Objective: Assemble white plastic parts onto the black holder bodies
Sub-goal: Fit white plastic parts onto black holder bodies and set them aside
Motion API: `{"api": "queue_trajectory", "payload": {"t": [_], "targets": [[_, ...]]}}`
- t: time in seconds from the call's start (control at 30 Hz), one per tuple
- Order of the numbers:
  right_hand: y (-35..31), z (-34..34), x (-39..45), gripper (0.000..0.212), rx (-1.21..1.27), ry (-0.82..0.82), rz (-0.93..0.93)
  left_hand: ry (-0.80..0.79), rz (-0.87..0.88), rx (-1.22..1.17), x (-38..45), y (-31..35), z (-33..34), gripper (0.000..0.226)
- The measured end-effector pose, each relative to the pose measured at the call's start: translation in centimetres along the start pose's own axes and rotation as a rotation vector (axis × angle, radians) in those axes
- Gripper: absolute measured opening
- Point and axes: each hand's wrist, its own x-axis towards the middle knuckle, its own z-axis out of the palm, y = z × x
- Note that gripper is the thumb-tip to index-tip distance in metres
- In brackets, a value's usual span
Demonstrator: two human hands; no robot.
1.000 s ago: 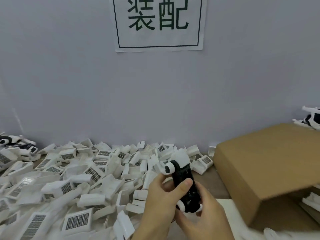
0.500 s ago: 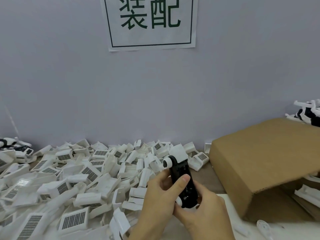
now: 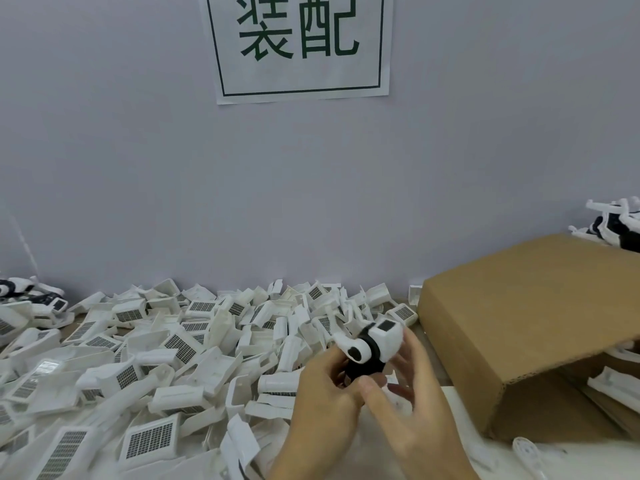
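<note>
Holding the black holder (image 3: 363, 367) between both hands, just left of the cardboard box (image 3: 526, 327): left hand (image 3: 322, 400) pinched its lower end, right hand (image 3: 408, 410) loosely cupped it, white cap (image 3: 379, 339) uppermost, tilted boxward.

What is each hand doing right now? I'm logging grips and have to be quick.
Left hand: fingers pinch the black holder body from below.
Right hand: fingers hold the same holder body, with its white part on top.

Left hand (image 3: 323, 393) raised at centre, fingers curled in a grip, right hand (image 3: 412, 407) alongside, touching it, fingers spread and cupping
</note>
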Motion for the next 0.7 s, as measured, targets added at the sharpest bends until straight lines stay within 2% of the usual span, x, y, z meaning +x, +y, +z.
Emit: {"api": "queue_trajectory", "payload": {"t": [0.07, 0.2, 0.33, 0.6, 0.7], "targets": [[0.1, 0.2, 0.2, 0.083, 0.060, 0.033, 0.051, -0.061, -0.011, 0.029, -0.3, 0.0, 0.3, 0.036], [0.3, -0.2, 0.9, 0.058, 0.169, 0.144, 0.143, -0.118, -0.023, 0.172, -0.5, -0.3, 0.4, 0.031], [0.1, -0.3, 1.0, 0.048, 0.145, 0.211, 0.142, -0.146, -0.025, 0.218, -0.7, 0.3, 0.6, 0.035], [-0.7, -0.6, 0.7, 0.043, 0.176, 0.225, 0.072, -0.166, 0.006, 0.184, -0.8, 0.6, 0.6, 0.038], [-1.2, -0.6, 0.8, 0.051, 0.215, 0.237, 0.069, -0.146, 0.023, 0.193, -0.7, 0.4, 0.7, 0.034]]}}
